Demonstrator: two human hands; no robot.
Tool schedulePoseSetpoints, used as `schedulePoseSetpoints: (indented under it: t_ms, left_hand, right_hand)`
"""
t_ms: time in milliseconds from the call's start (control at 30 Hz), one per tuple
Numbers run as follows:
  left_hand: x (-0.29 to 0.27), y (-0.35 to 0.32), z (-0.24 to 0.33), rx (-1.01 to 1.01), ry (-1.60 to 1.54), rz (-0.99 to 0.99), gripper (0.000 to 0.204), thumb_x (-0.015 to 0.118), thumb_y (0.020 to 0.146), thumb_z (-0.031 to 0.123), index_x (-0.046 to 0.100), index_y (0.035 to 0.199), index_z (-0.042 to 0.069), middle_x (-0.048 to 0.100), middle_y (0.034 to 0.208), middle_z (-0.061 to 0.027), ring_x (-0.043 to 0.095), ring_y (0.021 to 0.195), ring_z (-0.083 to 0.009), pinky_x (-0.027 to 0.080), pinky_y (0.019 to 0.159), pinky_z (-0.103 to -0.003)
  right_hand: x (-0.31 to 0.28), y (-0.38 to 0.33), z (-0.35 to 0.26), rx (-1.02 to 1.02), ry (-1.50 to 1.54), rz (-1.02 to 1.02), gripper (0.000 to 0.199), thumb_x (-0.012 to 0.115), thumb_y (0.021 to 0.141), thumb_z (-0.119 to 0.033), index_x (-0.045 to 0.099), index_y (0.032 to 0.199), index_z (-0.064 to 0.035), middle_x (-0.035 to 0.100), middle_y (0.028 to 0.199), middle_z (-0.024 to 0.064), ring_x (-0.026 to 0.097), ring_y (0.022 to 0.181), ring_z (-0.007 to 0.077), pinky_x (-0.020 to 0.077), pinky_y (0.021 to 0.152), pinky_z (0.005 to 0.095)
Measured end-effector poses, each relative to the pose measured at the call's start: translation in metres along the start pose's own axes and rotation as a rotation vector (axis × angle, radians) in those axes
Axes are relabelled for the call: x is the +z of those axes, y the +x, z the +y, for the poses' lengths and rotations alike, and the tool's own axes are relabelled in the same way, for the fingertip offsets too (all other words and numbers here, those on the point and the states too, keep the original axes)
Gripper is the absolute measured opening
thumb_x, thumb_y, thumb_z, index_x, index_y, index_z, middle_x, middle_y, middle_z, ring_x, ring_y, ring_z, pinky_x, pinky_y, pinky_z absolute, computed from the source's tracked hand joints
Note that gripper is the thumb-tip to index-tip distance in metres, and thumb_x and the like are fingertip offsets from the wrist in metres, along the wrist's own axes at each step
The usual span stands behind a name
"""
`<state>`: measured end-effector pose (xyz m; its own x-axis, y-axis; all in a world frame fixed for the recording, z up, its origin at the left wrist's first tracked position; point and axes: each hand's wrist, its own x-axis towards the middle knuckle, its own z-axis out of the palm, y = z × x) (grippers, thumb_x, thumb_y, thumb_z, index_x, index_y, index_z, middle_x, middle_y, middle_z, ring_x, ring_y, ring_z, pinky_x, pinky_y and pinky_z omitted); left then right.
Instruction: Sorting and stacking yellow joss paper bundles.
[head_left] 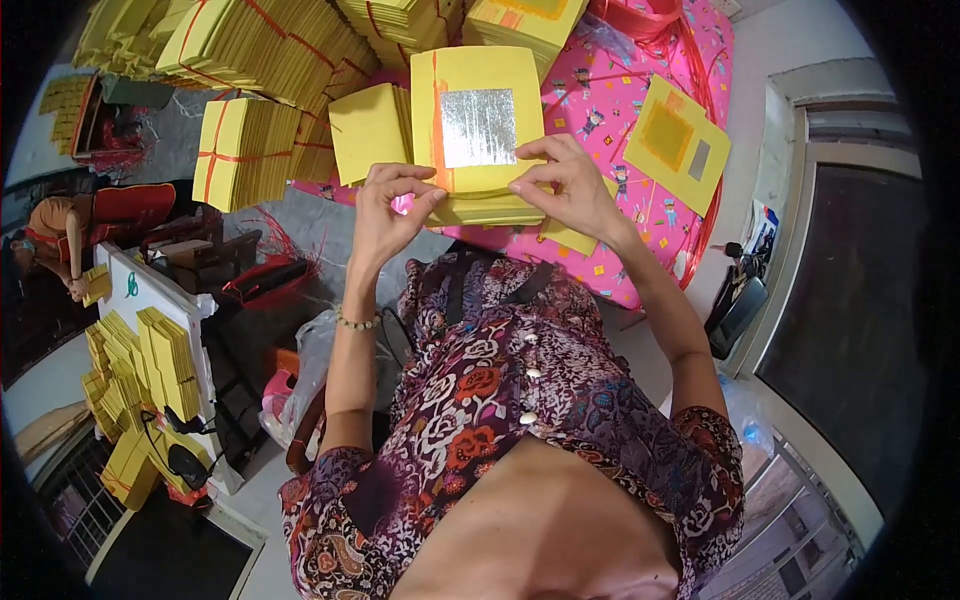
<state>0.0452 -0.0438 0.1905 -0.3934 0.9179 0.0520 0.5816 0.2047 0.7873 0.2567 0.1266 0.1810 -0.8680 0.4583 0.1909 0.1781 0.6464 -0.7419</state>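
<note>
Both hands meet at the middle of the view around a thick stack of yellow paper sheets, whose top sheet carries a silver foil square and an orange stripe down its left side; the stack rests on the pink patterned cloth at about twelve o'clock from the person's chest, tilted so the foil faces up toward the eyes, likely so the edges can be checked and squared. The left hand pinches the lower left corner of the stack between thumb and fingertips; the right hand pinches the lower right edge, index finger laid over the top sheet beside the foil, thumb underneath, which seems to keep the sheets from fanning.

At two o'clock a single yellow sheet with a gold and a grey patch lies apart on the cloth. From ten to twelve o'clock tied bundles of yellow paper are heaped, bound with red string, presumably to keep them from sliding apart. At eight o'clock more yellow stacks sit fanned beside a white board; at nine o'clock another person bends over their own sheets.
</note>
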Motion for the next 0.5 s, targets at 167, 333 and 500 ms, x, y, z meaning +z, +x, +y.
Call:
schedulePoseSetpoints:
  t_ms: [167,333,500]
  left_hand:
    - [0.0004,-0.0001,0.0006,-0.005,-0.004,0.003,0.013,0.074,0.075,0.018,0.074,0.082,0.007,0.068,0.097,-0.0076,0.057,0.097,-0.0211,0.043,0.087,-0.034]
    - [-0.0006,0.0005,-0.0005,0.001,0.000,-0.001,0.014,0.074,0.075,0.019,0.073,0.082,0.007,0.068,0.097,-0.0075,0.057,0.097,-0.0210,0.043,0.086,-0.034]
    - [0.0006,0.0012,-0.0006,0.015,-0.004,0.032,0.012,0.074,0.072,0.017,0.073,0.078,0.006,0.069,0.095,-0.0081,0.058,0.093,-0.0232,0.046,0.082,-0.034]
  right_hand:
    - [0.0004,0.0000,0.0006,-0.004,-0.004,0.003,0.016,0.068,0.078,-0.024,0.072,0.077,-0.0084,0.062,0.103,0.0080,0.052,0.102,0.0254,0.0441,0.086,0.0353]
    - [0.0002,0.0005,-0.0010,0.022,0.005,-0.008,0.016,0.068,0.078,-0.023,0.072,0.077,-0.0084,0.062,0.103,0.0081,0.052,0.101,0.0256,0.0442,0.086,0.0356]
    - [0.0006,0.0010,0.0003,0.001,-0.008,-0.005,0.015,0.068,0.079,-0.023,0.072,0.078,-0.0086,0.062,0.103,0.0077,0.052,0.100,0.0240,0.0444,0.079,0.0326]
